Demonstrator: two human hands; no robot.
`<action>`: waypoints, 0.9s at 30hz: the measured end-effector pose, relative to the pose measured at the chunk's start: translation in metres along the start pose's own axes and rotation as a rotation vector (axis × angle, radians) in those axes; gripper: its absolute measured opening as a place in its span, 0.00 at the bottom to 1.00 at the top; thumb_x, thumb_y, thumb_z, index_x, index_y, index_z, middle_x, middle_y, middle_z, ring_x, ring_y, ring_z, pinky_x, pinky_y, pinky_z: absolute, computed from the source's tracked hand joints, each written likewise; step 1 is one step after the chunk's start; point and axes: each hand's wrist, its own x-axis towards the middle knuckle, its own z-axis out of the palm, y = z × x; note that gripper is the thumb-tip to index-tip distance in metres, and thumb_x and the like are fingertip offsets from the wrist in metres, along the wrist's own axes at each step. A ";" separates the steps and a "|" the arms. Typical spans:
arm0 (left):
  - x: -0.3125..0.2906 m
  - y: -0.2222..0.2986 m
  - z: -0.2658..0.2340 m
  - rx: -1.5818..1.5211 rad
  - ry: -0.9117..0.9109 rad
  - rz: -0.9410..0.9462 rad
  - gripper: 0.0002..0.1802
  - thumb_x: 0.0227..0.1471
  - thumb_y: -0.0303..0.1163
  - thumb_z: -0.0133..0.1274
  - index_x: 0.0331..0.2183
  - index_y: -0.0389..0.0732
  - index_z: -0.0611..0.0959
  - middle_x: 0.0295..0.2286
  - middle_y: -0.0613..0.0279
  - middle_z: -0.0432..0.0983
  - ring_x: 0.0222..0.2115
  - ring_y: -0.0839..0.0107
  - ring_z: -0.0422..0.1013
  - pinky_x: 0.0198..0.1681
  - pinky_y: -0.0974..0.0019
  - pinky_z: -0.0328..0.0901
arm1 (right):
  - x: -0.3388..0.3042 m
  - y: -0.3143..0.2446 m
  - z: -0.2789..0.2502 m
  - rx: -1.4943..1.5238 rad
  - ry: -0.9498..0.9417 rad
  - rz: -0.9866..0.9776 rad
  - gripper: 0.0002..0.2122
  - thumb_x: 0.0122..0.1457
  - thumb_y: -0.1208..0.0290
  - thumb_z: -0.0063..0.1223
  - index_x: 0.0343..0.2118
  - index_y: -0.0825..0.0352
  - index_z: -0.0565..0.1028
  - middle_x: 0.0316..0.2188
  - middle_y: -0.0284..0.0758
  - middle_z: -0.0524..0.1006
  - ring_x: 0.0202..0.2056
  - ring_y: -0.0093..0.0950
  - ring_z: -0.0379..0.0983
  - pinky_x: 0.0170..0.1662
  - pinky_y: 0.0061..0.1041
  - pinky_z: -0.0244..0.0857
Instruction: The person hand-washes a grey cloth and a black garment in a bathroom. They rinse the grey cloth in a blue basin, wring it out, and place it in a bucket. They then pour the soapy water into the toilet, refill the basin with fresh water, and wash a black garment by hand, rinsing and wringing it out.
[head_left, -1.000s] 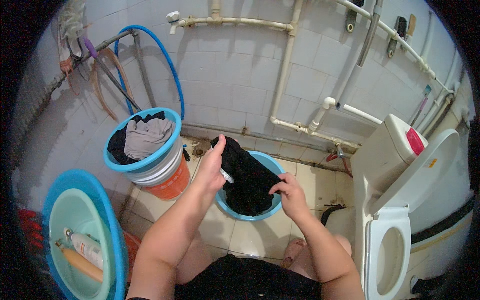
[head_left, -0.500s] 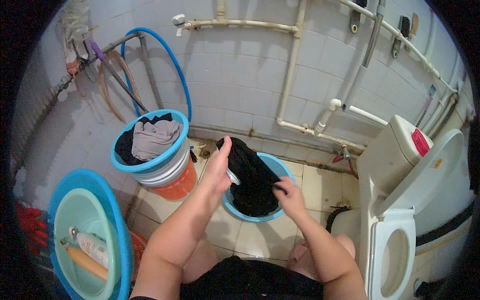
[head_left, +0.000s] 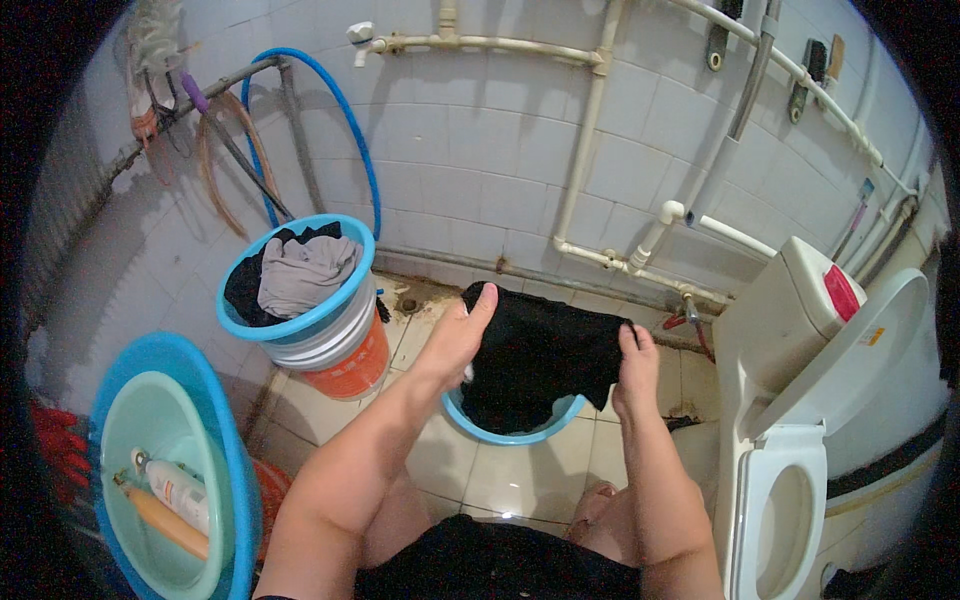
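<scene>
A black cloth garment (head_left: 545,345) hangs stretched between my two hands, above a light blue basin (head_left: 515,438) on the floor. My left hand (head_left: 460,338) is closed on its left edge, thumb pointing up. Below that palm a small whitish patch shows, too little to name. My right hand (head_left: 636,368) pinches the upper right corner of the cloth. The lower part of the garment drops into the basin and hides most of its inside. Whether it is a shirt or trousers I cannot make out.
Left, a blue basin of dark and grey clothes (head_left: 310,275) sits on a white and orange bucket (head_left: 345,365). Nearer, a pale green basin (head_left: 120,420) holding a bottle (head_left: 183,495) rests in a bigger blue one. A toilet (head_left: 785,450) stands right; pipes (head_left: 585,150) line the wall.
My right hand has moved right and a little up, drawing the garment out wide. The cloth was bunched over the basin before. My left hand keeps its hold, slightly farther right.
</scene>
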 end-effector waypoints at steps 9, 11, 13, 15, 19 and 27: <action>0.001 -0.027 0.025 -0.632 -0.364 -0.148 0.20 0.57 0.44 0.40 0.43 0.39 0.72 0.38 0.62 0.72 0.38 0.70 0.70 0.42 0.65 0.64 | -0.039 0.003 0.047 0.521 -0.311 0.250 0.10 0.58 0.67 0.45 0.42 0.62 0.70 0.40 0.31 0.72 0.43 0.28 0.67 0.49 0.29 0.60; -0.001 -0.037 0.033 -0.489 -0.445 -0.086 0.17 0.56 0.41 0.42 0.42 0.39 0.73 0.36 0.64 0.72 0.38 0.75 0.68 0.43 0.69 0.62 | -0.039 0.009 0.052 0.697 -0.320 0.378 0.12 0.58 0.62 0.45 0.42 0.61 0.70 0.41 0.31 0.72 0.44 0.30 0.67 0.50 0.30 0.59; -0.009 -0.049 0.039 -0.119 -0.501 -0.008 0.19 0.56 0.41 0.42 0.44 0.38 0.72 0.41 0.63 0.70 0.42 0.74 0.66 0.46 0.69 0.60 | -0.036 0.017 0.050 0.678 -0.363 0.439 0.14 0.56 0.57 0.47 0.39 0.62 0.71 0.37 0.33 0.74 0.40 0.28 0.70 0.44 0.29 0.64; -0.011 -0.060 0.047 0.166 -0.598 -0.025 0.22 0.56 0.40 0.44 0.45 0.32 0.70 0.43 0.60 0.68 0.45 0.75 0.63 0.48 0.72 0.57 | -0.021 0.033 0.033 0.669 -0.487 0.593 0.13 0.56 0.57 0.48 0.36 0.61 0.73 0.33 0.33 0.75 0.35 0.28 0.72 0.38 0.29 0.67; -0.022 -0.062 0.050 -0.096 -0.582 -0.109 0.23 0.57 0.42 0.40 0.45 0.32 0.69 0.42 0.58 0.68 0.45 0.72 0.64 0.50 0.69 0.58 | 0.007 0.029 0.021 0.635 -0.086 0.519 0.11 0.52 0.63 0.51 0.35 0.65 0.74 0.34 0.36 0.76 0.34 0.34 0.73 0.39 0.33 0.67; -0.015 -0.074 0.026 -0.197 -0.407 -0.505 0.25 0.58 0.48 0.34 0.48 0.38 0.65 0.44 0.53 0.67 0.47 0.64 0.64 0.49 0.58 0.61 | 0.002 0.002 0.016 0.675 -0.221 0.430 0.17 0.53 0.64 0.50 0.43 0.69 0.70 0.42 0.41 0.73 0.42 0.38 0.70 0.49 0.37 0.63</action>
